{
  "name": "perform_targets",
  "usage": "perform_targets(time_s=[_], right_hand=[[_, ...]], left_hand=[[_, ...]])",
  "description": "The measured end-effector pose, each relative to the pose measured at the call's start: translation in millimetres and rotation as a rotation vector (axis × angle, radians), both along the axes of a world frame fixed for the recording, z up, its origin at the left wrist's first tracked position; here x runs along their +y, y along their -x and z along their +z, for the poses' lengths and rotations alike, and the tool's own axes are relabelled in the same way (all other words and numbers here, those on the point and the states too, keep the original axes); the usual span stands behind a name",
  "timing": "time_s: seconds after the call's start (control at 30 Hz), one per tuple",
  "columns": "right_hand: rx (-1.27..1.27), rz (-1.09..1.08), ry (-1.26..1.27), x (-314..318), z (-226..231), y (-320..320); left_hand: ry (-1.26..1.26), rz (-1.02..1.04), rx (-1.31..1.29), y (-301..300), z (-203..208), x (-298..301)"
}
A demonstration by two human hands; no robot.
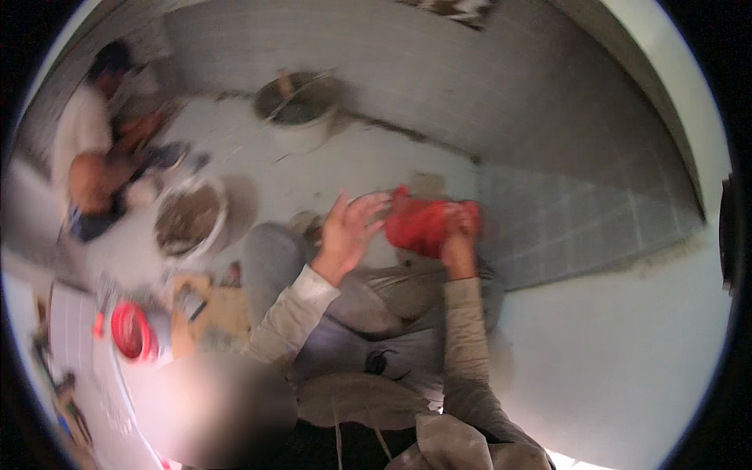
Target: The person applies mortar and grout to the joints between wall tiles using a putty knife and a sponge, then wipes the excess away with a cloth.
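My right hand is closed on the right end of a soft red bundle, which looks like a bag or cloth; motion blur hides its exact kind. To its left, my left hand is raised with the fingers stretched out and nothing in it. Its fingertips come close to the bundle's left end; whether they touch cannot be told. Both hands are above my bent legs, in front of the tiled wall.
A white bucket of mortar stands on the left, a larger tub farther back. A person crouches at far left. Nearer are a red bucket and a wooden board with tools. Grey tiled wall bounds the right.
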State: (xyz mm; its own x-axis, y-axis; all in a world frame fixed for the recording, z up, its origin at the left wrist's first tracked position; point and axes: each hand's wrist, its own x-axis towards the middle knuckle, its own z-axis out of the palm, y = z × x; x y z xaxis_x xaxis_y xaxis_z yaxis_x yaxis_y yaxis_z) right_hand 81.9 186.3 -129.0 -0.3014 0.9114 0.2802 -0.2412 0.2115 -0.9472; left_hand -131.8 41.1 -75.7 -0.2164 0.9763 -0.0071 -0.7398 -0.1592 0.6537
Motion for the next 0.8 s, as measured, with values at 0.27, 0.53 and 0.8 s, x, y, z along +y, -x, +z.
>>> perform_targets(time_s=[0.27, 0.53, 0.8], right_hand=[[0.321, -0.001, 0.597, -5, 0, 41], [-0.717, 0.174, -0.408, 27, -74, 9], [-0.298, 0.204, 0.392, 67, -62, -49]], left_hand=[[0.018, 0.032, 0.578, -55, -63, 70], [0.073, 0.316, 1.606, -15, -57, -8], [0.633, 0.672, 1.577, 43, 11, -212]])
